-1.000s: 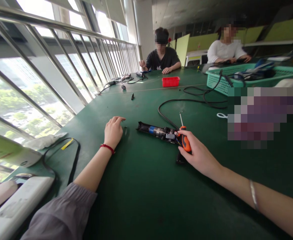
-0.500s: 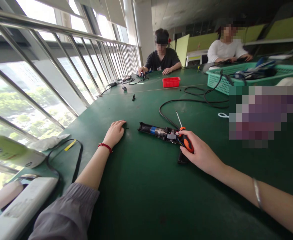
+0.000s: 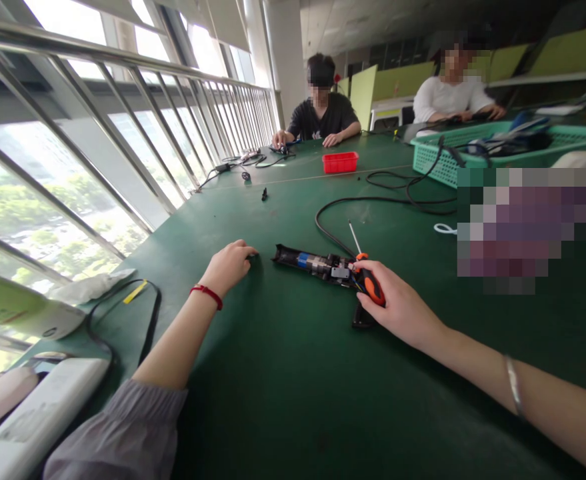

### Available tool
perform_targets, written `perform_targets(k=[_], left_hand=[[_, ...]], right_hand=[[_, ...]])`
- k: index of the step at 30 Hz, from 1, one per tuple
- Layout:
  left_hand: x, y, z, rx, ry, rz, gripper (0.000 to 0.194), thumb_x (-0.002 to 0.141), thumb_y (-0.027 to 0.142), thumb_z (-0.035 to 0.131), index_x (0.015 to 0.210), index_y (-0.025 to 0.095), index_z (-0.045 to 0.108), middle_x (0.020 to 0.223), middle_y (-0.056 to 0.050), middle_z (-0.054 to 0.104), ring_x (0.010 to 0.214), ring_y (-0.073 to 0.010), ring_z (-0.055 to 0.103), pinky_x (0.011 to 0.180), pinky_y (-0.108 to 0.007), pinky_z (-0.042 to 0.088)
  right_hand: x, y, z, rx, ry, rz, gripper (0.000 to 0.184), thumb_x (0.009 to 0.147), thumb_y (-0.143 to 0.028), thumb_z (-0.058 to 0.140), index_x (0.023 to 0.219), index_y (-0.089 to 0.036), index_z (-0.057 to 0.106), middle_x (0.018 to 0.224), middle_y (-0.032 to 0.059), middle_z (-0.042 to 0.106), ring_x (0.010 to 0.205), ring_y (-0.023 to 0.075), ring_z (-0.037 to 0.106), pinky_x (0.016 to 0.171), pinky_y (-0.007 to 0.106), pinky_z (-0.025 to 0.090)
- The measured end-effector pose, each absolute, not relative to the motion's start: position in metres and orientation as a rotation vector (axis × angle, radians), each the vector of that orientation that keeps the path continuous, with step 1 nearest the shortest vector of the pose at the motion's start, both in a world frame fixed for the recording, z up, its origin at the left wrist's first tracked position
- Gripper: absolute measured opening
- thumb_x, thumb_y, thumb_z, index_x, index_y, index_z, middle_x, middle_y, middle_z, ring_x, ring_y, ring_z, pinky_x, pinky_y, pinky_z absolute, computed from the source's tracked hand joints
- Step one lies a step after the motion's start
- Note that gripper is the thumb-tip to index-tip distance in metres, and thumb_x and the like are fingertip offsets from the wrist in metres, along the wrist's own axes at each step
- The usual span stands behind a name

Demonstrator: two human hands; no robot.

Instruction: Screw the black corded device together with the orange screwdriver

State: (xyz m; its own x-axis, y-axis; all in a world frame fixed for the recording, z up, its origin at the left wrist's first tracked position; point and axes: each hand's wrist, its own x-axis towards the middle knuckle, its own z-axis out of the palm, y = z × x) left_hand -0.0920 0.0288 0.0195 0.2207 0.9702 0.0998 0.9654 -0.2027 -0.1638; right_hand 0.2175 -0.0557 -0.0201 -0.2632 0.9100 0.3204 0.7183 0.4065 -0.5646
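My right hand (image 3: 393, 297) is wrapped round the orange-and-black handle of a screwdriver (image 3: 371, 285), its shaft pointing up and away. Beneath the handle lies an opened corded power tool (image 3: 317, 265) in a black shell, its metal and blue inner parts bare; my right fingertips touch or nearly touch it. My left hand (image 3: 227, 265) rests low over the table, left of the tool's front end. Its fingers are bent together at a tiny dark piece by the fingertips, too small to name. Whether that piece is off the table I cannot tell.
A black cord (image 3: 340, 201) runs from the tool towards a green basket (image 3: 430, 163) of tools. Further off are a red tray (image 3: 340, 163) and a small black part (image 3: 265, 195). At left lie a bottle (image 3: 23, 307) and a white box (image 3: 47, 407). Two people sit opposite.
My left hand has lowered and its fingers have closed in at the tiny dark piece, visible on the table before. The screwdriver's shaft has tilted leftwards in my right hand. The tool stays in place.
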Motion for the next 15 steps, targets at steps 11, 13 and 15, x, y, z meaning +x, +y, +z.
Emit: perform_targets(k=[11, 13, 15], left_hand=[[-0.007, -0.019, 0.043, -2.245, -1.872, 0.427, 0.032, 0.078, -0.003, 0.038, 0.096, 0.009, 0.062, 0.097, -0.015, 0.064, 0.091, -0.0273, 0.064, 0.074, -0.035, 0.052], [0.015, -0.034, 0.039, -2.345, -1.801, 0.365, 0.032, 0.08, -0.002, 0.037, 0.102, 0.009, 0.058, 0.099, -0.015, 0.063, 0.094, -0.0253, 0.063, 0.073, -0.033, 0.053], [0.032, -0.044, 0.031, -2.483, -1.687, 0.266, 0.03, 0.077, 0.0, 0.043, 0.103, 0.01, 0.056, 0.103, -0.013, 0.061, 0.096, -0.0245, 0.061, 0.073, -0.032, 0.053]], right_hand=[[0.217, -0.056, -0.019, -1.407, -2.041, 0.466, 0.041, 0.081, -0.027, 0.051, 0.121, -0.023, 0.043, 0.124, 0.0058, 0.055, 0.11, 0.0222, 0.054, 0.096, 0.04, 0.044], [0.217, -0.055, -0.02, -1.397, -2.042, 0.458, 0.04, 0.081, -0.026, 0.051, 0.121, -0.023, 0.043, 0.124, 0.0055, 0.054, 0.111, 0.022, 0.053, 0.096, 0.04, 0.043], [0.217, -0.054, -0.022, -1.373, -2.042, 0.441, 0.04, 0.081, -0.025, 0.051, 0.12, -0.023, 0.044, 0.123, 0.0057, 0.055, 0.112, 0.0218, 0.053, 0.097, 0.039, 0.042]])
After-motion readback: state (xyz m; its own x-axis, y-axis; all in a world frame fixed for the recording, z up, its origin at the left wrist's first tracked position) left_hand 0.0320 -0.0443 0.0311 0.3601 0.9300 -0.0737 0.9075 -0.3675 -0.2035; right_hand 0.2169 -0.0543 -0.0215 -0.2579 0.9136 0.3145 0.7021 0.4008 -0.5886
